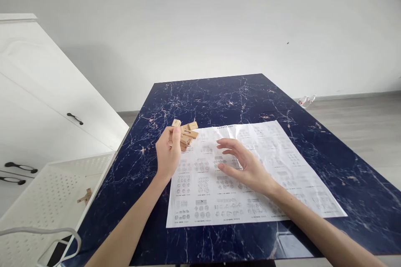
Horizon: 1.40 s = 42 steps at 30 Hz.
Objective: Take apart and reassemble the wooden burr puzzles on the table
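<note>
Head view looks down on a dark blue marbled table (219, 91) with a printed sheet (250, 175) lying flat across its near half. The left hand (168, 154) is raised over the sheet's far-left corner, fingers curled shut around a cluster of small wooden blocks (186, 133); several blocks stick out past the fingertips toward the far side, and whether the lowest of them touches the sheet cannot be told. The right hand (244, 164) hovers over the middle of the sheet, fingers spread and slightly bent, holding nothing, palm turned toward the left hand. The two hands are near each other but apart, with bare printed paper between them.

The sheet's near edge runs just short of the table's near edge, and its right corner stops well inside the table's right edge, so a wide strip of bare tabletop lies to the right and beyond the sheet up to the far edge. On the left, the table edge meets a white perforated tray (56, 200), which holds one more wooden piece (85, 196) near its right wall. A white cabinet (37, 100) with black handles stands behind the tray. A white cable (40, 233) loops across the lower left corner. Grey floor shows to the right of the table.
</note>
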Available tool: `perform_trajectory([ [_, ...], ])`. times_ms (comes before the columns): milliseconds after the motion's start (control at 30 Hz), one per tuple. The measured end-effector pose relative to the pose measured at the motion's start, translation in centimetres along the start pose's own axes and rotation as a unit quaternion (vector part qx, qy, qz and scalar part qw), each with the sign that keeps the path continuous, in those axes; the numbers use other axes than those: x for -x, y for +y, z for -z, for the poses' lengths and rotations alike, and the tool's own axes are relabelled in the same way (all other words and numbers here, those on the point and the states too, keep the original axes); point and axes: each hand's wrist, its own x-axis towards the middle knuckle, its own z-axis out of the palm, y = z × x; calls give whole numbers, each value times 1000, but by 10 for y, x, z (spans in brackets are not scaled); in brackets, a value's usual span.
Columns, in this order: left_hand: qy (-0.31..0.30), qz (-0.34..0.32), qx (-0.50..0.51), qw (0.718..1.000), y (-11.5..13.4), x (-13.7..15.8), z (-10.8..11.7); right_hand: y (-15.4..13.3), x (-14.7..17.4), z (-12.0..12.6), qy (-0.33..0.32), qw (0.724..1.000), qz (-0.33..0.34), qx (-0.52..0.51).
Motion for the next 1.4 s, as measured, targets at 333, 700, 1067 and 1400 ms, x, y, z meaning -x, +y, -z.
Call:
perform_trajectory([
  [333,68,0,-107,992,-37,-24,8,-3,0,2,-4,1000,-11,9],
  [700,27,19,-142,989,-43,-24,10,-3,0,3,-9,1000,-18,3],
  [1067,78,-11,-213,974,-49,-27,10,-2,1,3,-22,999,-45,15],
  [1400,73,6,-214,974,-54,-26,11,-2,1,3,-22,997,-75,18],
])
